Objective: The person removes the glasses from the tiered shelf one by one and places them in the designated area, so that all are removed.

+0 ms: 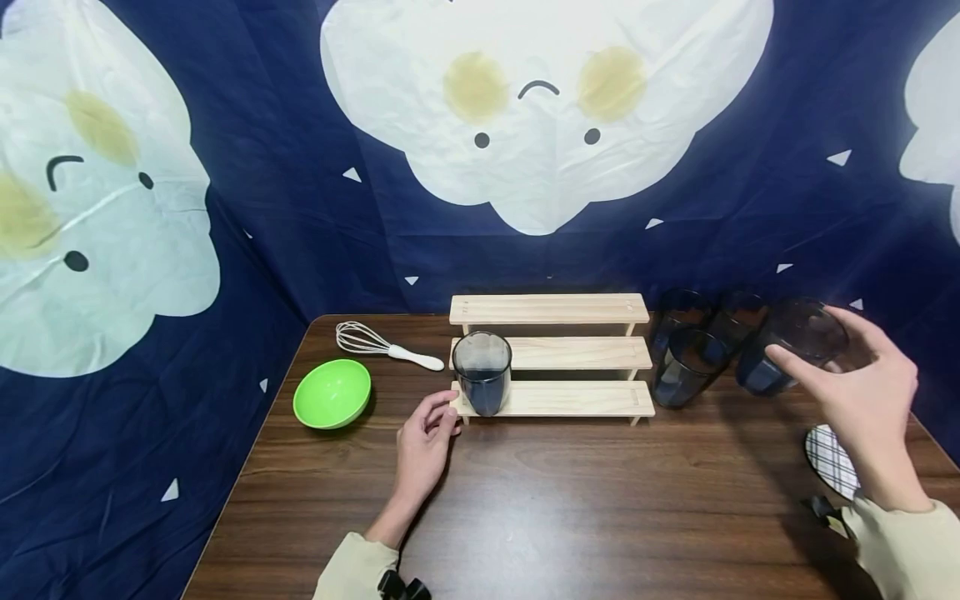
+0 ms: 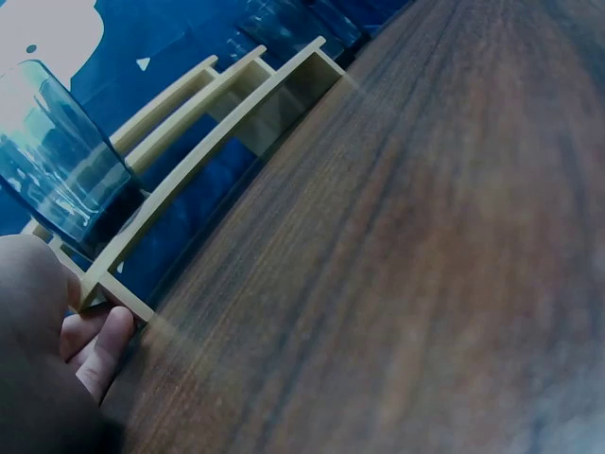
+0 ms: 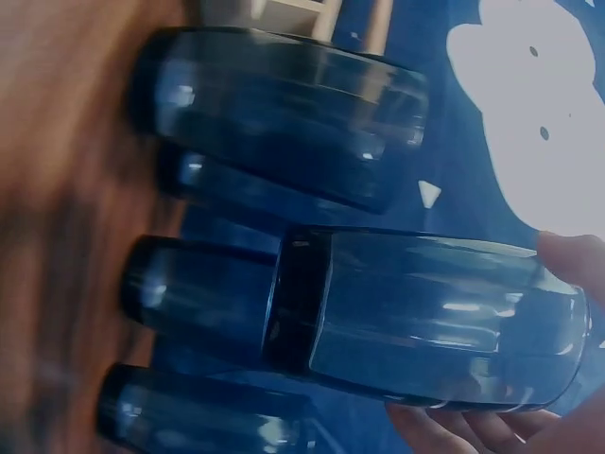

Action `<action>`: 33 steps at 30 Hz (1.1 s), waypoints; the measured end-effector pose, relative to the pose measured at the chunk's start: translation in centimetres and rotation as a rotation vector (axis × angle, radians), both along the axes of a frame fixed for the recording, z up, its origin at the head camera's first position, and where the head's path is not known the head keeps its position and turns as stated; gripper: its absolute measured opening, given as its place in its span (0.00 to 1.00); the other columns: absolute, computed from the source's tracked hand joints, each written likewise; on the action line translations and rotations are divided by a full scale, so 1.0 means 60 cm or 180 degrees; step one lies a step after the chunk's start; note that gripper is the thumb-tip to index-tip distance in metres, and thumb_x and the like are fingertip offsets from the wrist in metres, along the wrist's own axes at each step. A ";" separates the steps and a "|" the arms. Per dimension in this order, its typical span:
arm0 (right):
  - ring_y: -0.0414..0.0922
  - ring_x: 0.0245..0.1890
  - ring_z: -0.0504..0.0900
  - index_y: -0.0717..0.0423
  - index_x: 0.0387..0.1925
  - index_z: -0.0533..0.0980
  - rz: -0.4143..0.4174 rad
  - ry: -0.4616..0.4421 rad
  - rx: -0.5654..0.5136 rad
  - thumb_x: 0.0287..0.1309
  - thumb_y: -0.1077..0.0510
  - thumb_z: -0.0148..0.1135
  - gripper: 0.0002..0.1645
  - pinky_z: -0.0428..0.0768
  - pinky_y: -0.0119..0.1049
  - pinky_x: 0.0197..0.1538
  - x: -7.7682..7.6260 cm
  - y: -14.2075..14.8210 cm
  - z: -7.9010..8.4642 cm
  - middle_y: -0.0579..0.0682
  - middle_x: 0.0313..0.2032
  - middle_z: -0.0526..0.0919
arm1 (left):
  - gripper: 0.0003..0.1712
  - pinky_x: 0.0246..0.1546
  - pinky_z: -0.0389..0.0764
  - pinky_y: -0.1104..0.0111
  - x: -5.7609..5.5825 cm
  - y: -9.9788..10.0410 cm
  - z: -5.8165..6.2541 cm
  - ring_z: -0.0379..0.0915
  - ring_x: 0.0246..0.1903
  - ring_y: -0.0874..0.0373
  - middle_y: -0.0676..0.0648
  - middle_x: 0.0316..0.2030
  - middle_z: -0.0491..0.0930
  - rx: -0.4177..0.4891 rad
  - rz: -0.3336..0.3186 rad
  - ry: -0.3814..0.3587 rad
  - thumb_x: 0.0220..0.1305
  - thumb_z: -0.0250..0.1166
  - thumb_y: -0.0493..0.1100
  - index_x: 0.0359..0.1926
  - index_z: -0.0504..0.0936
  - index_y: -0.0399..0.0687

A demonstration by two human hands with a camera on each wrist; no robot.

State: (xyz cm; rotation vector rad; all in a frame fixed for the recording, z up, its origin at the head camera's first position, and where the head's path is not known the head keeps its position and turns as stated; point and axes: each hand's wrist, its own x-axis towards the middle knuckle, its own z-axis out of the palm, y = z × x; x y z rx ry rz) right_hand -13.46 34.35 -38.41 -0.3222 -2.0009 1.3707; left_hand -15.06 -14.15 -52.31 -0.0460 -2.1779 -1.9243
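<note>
A dark tinted drinking glass (image 1: 791,350) is gripped near its rim by my right hand (image 1: 870,383), fingers on one side and thumb on the other. In the right wrist view, the base of this held glass (image 3: 416,317) is raised off the table, with more glasses behind. My left hand (image 1: 423,442) pinches the left front corner of a three-step wooden display rack (image 1: 570,400); fingertips (image 2: 112,331) show by its leg in the left wrist view. One tinted glass (image 1: 483,375) stands upright on the lowest step's left end, just above that hand.
Several tinted glasses (image 1: 686,371) stand close together right of the rack. A green bowl (image 1: 332,394) and a white-handled whisk (image 1: 390,346) lie at the left. A round plaid mat (image 1: 832,461) lies beneath my right forearm. Blue cloth (image 1: 420,242) hangs behind the table.
</note>
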 end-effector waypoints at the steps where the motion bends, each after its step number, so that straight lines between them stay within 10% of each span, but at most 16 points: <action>1: 0.28 0.40 0.87 0.55 0.66 0.85 -0.0027 -0.0078 0.0004 0.43 0.78 0.85 0.45 0.83 0.11 0.46 0.001 0.001 -0.005 0.33 0.45 0.90 | 0.13 0.45 0.95 0.68 0.000 0.000 -0.001 0.92 0.44 0.47 0.32 0.47 0.91 -0.0003 -0.0002 0.0002 0.79 0.66 0.30 0.60 0.86 0.33; 14: 0.22 0.34 0.80 0.37 0.59 0.80 -0.0019 -0.0774 0.0268 0.48 0.61 0.90 0.39 0.77 0.09 0.36 0.007 0.004 -0.062 0.21 0.39 0.82 | 0.13 0.46 0.95 0.69 -0.001 -0.001 0.000 0.91 0.47 0.50 0.32 0.51 0.91 0.0046 0.0009 -0.0034 0.80 0.65 0.29 0.60 0.86 0.33; 33: 0.21 0.34 0.77 0.53 0.69 0.75 -0.0061 -0.1116 0.0570 0.52 0.50 0.90 0.47 0.74 0.09 0.35 0.004 0.006 -0.092 0.21 0.43 0.75 | 0.13 0.46 0.95 0.68 0.002 0.001 -0.001 0.91 0.47 0.49 0.32 0.51 0.91 0.0043 -0.0002 -0.0003 0.80 0.66 0.30 0.60 0.86 0.33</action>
